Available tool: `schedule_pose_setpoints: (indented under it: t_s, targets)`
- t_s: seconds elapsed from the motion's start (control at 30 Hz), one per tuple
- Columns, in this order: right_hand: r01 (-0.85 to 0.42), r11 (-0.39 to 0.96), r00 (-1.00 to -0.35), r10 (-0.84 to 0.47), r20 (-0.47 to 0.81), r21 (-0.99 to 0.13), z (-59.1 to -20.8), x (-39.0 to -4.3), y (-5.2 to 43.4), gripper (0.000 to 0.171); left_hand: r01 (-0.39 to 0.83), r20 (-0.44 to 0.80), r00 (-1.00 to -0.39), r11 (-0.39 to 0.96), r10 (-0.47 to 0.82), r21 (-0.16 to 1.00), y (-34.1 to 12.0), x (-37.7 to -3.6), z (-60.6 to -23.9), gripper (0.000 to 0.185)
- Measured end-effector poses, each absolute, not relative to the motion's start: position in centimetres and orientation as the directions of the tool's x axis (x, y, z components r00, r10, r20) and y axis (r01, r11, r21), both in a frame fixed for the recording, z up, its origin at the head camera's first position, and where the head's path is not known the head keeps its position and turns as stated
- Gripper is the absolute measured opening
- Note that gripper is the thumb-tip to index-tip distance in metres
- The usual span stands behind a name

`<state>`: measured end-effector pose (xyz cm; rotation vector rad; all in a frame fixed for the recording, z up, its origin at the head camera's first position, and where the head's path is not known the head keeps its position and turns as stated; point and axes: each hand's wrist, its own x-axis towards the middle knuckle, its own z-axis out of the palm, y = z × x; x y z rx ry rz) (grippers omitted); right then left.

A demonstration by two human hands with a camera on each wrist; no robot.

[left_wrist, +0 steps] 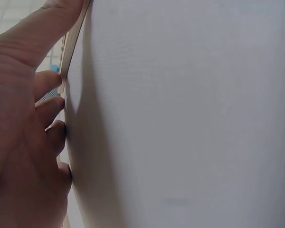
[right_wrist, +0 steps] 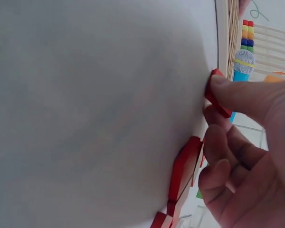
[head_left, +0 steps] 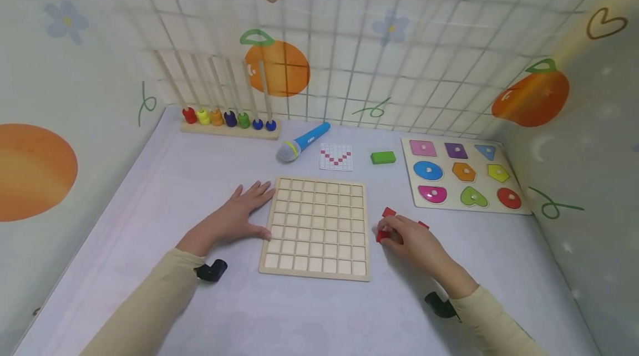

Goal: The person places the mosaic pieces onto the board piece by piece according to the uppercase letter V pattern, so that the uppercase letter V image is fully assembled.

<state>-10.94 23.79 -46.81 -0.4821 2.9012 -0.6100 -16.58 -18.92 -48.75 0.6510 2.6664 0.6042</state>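
Observation:
A square wooden grid board [head_left: 318,229] lies on the table, its cells bare. My left hand [head_left: 231,222] rests at its left edge with fingers spread, thumb and fingertips touching the frame. To the board's right, my right hand [head_left: 419,246] pinches a small red block [right_wrist: 218,97] between thumb and index finger, close to the board's right edge. More red blocks [right_wrist: 184,168] lie on the table beside and partly under that hand; in the head view it hides some of them.
Behind the board lie a blue toy microphone [head_left: 304,142], a small card with a red V pattern [head_left: 336,157] and a green block [head_left: 383,157]. A peg stand with coloured beads [head_left: 229,130] is at the back left, a shape puzzle board [head_left: 466,181] at the right.

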Motion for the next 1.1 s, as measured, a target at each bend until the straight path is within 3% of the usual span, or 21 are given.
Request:
schedule_pose_setpoints:
  t_s: [0.27, 1.1]
  targets:
    - [-0.261, 0.856, -0.938, -0.334, -0.093, -0.445, -46.4, -11.3, 23.7, 0.029, 0.369, -0.205, -0.837, 0.800, 0.507, 0.473, -18.4, -16.7, -48.5, 0.117]
    - [-0.307, 0.780, -0.929, -0.371, -0.007, -0.545, -45.8, -12.1, 21.7, 0.030, 0.368, -0.226, -0.827, 0.800, 0.515, 0.474, -18.3, -16.7, -48.1, 0.116]
